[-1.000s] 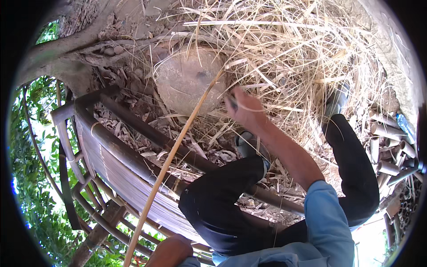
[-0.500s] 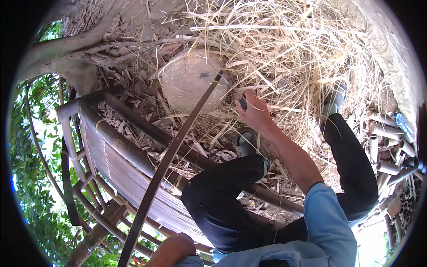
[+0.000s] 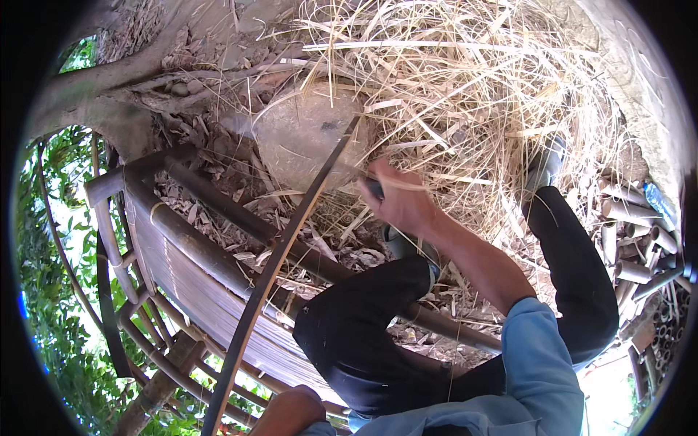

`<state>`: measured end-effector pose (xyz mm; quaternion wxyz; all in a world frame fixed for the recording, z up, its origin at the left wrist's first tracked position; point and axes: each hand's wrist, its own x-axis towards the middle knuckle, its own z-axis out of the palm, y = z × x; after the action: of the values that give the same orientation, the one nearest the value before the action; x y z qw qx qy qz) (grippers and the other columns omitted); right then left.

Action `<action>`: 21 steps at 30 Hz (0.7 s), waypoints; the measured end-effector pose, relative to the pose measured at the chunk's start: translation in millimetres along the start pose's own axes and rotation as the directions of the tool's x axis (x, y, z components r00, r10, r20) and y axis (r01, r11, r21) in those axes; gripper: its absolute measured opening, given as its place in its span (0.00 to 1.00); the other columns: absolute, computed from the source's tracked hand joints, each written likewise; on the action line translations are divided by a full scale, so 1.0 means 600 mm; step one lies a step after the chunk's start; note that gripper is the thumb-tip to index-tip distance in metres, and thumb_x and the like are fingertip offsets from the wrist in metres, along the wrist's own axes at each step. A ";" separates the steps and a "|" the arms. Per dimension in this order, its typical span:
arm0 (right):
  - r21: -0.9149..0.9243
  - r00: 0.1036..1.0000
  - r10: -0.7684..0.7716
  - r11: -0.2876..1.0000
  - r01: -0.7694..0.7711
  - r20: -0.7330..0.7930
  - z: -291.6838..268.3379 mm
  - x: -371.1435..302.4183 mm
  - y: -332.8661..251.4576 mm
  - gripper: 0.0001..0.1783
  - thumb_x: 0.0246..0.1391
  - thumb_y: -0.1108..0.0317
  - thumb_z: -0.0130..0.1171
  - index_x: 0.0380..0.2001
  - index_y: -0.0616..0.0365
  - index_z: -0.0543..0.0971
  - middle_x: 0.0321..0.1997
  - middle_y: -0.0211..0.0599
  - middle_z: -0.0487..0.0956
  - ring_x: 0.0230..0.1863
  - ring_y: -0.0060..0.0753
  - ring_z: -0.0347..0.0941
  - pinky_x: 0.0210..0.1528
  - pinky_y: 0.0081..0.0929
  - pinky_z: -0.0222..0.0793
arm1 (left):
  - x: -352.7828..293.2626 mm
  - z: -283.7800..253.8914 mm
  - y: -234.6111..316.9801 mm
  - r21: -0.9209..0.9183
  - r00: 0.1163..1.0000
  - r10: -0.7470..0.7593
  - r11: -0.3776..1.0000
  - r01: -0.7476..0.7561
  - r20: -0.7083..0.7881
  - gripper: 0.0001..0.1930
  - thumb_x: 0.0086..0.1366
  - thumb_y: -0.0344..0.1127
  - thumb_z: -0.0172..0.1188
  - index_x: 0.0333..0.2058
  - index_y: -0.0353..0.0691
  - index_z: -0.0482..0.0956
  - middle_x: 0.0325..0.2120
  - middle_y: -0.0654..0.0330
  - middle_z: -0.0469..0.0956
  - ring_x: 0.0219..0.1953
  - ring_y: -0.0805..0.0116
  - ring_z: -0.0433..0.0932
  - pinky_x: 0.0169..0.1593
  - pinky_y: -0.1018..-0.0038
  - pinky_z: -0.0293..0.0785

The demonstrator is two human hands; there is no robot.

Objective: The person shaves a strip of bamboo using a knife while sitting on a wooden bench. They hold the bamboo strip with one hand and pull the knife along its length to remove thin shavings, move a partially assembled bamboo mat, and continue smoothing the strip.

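Note:
My right hand [image 3: 400,200] is closed round the dark handle of a knife [image 3: 374,188]. Its blade is smeared by motion and points left over the big rounded stone [image 3: 291,145]. A long, narrow bamboo strip [image 3: 287,238], dark on one face, slants from the lower left up to the stone, its tip just left of my right hand. Of my left arm [image 3: 291,411] only a bare part shows at the lower edge; the left hand is out of the picture.
Pale shavings [image 3: 465,87] lie heaped beyond my right hand. A bamboo bench [image 3: 211,240] stands at the left, under the strip. Cut bamboo tubes [image 3: 632,213] and a blue plastic bottle [image 3: 658,200] lie at the far right. A tree root [image 3: 94,80] runs at the upper left.
My right hand has moved a little left and down with the knife, and the blade has swung to the left. The bamboo strip has turned slightly, showing a lighter edge.

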<state>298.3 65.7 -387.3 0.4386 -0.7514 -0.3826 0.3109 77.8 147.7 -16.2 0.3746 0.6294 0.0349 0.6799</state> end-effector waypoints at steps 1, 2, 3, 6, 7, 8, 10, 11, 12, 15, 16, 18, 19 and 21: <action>-0.001 1.000 0.003 1.000 -0.003 0.002 0.004 0.001 0.011 0.13 0.63 0.64 0.59 0.39 0.62 0.68 0.23 0.49 0.79 0.19 0.47 0.78 0.20 0.41 0.75 | -0.001 0.003 0.000 -0.016 1.000 0.012 1.000 -0.011 0.006 0.12 0.71 0.37 0.48 0.28 0.41 0.66 0.16 0.69 0.56 0.13 0.78 0.55 0.18 0.81 0.54; -0.031 0.998 -0.009 0.999 0.007 -0.064 0.015 0.008 0.038 0.15 0.63 0.63 0.60 0.41 0.62 0.68 0.23 0.49 0.79 0.19 0.47 0.79 0.20 0.41 0.76 | -0.002 0.004 -0.001 -0.014 1.000 0.008 1.000 -0.008 0.005 0.12 0.71 0.37 0.48 0.28 0.41 0.66 0.16 0.69 0.56 0.13 0.78 0.55 0.18 0.81 0.54; -0.065 0.991 -0.022 0.998 0.014 -0.136 0.018 0.016 0.071 0.17 0.63 0.61 0.60 0.43 0.63 0.69 0.24 0.48 0.80 0.20 0.47 0.79 0.20 0.41 0.76 | -0.003 0.012 -0.007 0.026 0.999 0.037 0.999 -0.036 -0.014 0.13 0.72 0.39 0.47 0.28 0.41 0.66 0.16 0.69 0.57 0.13 0.78 0.55 0.17 0.81 0.54; -0.184 0.988 -0.024 0.983 -0.004 -0.150 0.017 0.035 0.126 0.17 0.62 0.63 0.61 0.43 0.64 0.69 0.22 0.48 0.79 0.20 0.47 0.78 0.21 0.43 0.74 | -0.012 0.017 -0.035 0.063 0.996 0.076 0.995 -0.073 -0.036 0.14 0.74 0.40 0.45 0.28 0.42 0.66 0.17 0.70 0.57 0.13 0.78 0.55 0.17 0.81 0.53; -0.225 0.980 -0.111 0.972 0.072 -0.165 0.018 0.023 0.108 0.17 0.61 0.64 0.62 0.44 0.64 0.69 0.22 0.48 0.78 0.19 0.47 0.78 0.21 0.43 0.74 | -0.009 0.013 -0.030 0.073 0.996 0.081 0.994 -0.078 -0.039 0.14 0.74 0.40 0.45 0.28 0.42 0.66 0.17 0.70 0.57 0.13 0.78 0.55 0.17 0.81 0.53; -0.115 0.992 -0.087 0.990 0.077 -0.088 0.022 0.022 0.092 0.18 0.60 0.65 0.63 0.45 0.64 0.69 0.21 0.48 0.78 0.20 0.48 0.78 0.22 0.42 0.74 | -0.007 0.009 -0.025 0.094 0.995 0.095 0.991 -0.091 -0.039 0.14 0.74 0.40 0.45 0.28 0.42 0.66 0.17 0.70 0.57 0.13 0.78 0.55 0.17 0.81 0.53; -0.101 0.996 -0.037 0.995 0.029 -0.082 0.028 0.026 0.111 0.16 0.61 0.65 0.61 0.42 0.63 0.68 0.21 0.48 0.78 0.19 0.47 0.78 0.20 0.42 0.74 | -0.004 0.012 -0.023 0.113 0.993 0.107 0.988 -0.101 -0.049 0.15 0.74 0.41 0.44 0.28 0.42 0.66 0.17 0.70 0.57 0.13 0.78 0.55 0.17 0.81 0.53; -0.088 0.996 0.002 0.996 -0.010 -0.087 0.028 0.041 0.130 0.15 0.62 0.64 0.59 0.40 0.62 0.67 0.21 0.47 0.78 0.18 0.45 0.78 0.19 0.43 0.73 | -0.002 0.012 -0.024 0.115 0.993 0.109 0.988 -0.102 -0.050 0.15 0.74 0.41 0.44 0.28 0.42 0.66 0.17 0.70 0.57 0.14 0.78 0.55 0.17 0.81 0.53; -0.091 0.976 0.213 0.972 -0.216 -0.040 0.021 0.052 0.177 0.15 0.63 0.64 0.59 0.40 0.62 0.66 0.21 0.46 0.77 0.19 0.45 0.78 0.20 0.43 0.74 | -0.001 0.015 -0.032 0.096 0.993 0.106 0.990 -0.100 -0.056 0.15 0.75 0.41 0.44 0.28 0.42 0.66 0.17 0.70 0.57 0.14 0.78 0.55 0.17 0.81 0.53; -0.123 0.994 0.087 0.988 -0.094 -0.062 0.019 0.048 0.198 0.15 0.64 0.63 0.58 0.41 0.62 0.66 0.20 0.45 0.77 0.19 0.45 0.79 0.20 0.43 0.75 | 0.002 0.008 -0.028 0.127 0.989 0.129 0.985 -0.120 -0.068 0.16 0.75 0.42 0.43 0.28 0.42 0.66 0.17 0.70 0.58 0.14 0.79 0.56 0.17 0.81 0.53; -0.007 0.997 0.055 0.998 -0.056 -0.054 0.016 0.041 0.189 0.16 0.64 0.62 0.58 0.41 0.62 0.66 0.20 0.45 0.77 0.19 0.47 0.79 0.21 0.44 0.75 | 0.006 0.003 -0.026 0.143 0.987 0.143 0.981 -0.131 -0.078 0.16 0.75 0.42 0.43 0.28 0.43 0.66 0.17 0.70 0.58 0.14 0.79 0.56 0.17 0.81 0.53; -0.104 0.991 0.115 0.987 -0.122 -0.073 0.018 0.038 0.162 0.16 0.64 0.62 0.58 0.41 0.62 0.66 0.20 0.45 0.77 0.20 0.48 0.79 0.22 0.45 0.75 | 0.010 -0.002 -0.022 0.176 0.980 0.176 0.972 -0.158 -0.094 0.16 0.76 0.42 0.42 0.28 0.43 0.66 0.17 0.70 0.58 0.14 0.79 0.56 0.17 0.81 0.53; -0.194 0.980 0.173 0.963 -0.189 -0.097 0.024 0.039 0.144 0.16 0.64 0.61 0.58 0.41 0.62 0.66 0.20 0.45 0.78 0.20 0.49 0.79 0.22 0.45 0.75 | 0.012 -0.006 -0.021 0.197 0.975 0.195 0.965 -0.172 -0.103 0.16 0.76 0.42 0.42 0.28 0.43 0.66 0.17 0.70 0.58 0.14 0.79 0.56 0.17 0.80 0.53; -0.182 0.985 0.124 0.973 -0.144 -0.118 0.025 0.026 0.092 0.17 0.63 0.62 0.61 0.42 0.61 0.66 0.23 0.49 0.78 0.21 0.50 0.78 0.23 0.45 0.72 | 0.012 -0.010 -0.013 0.203 0.976 0.191 0.965 -0.167 -0.104 0.17 0.76 0.43 0.41 0.28 0.43 0.66 0.17 0.69 0.58 0.14 0.79 0.57 0.17 0.80 0.53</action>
<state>310.7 67.6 -445.0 0.3628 -0.8292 -0.3351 0.2617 76.9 159.9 -15.7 0.2458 0.6205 0.0667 0.7417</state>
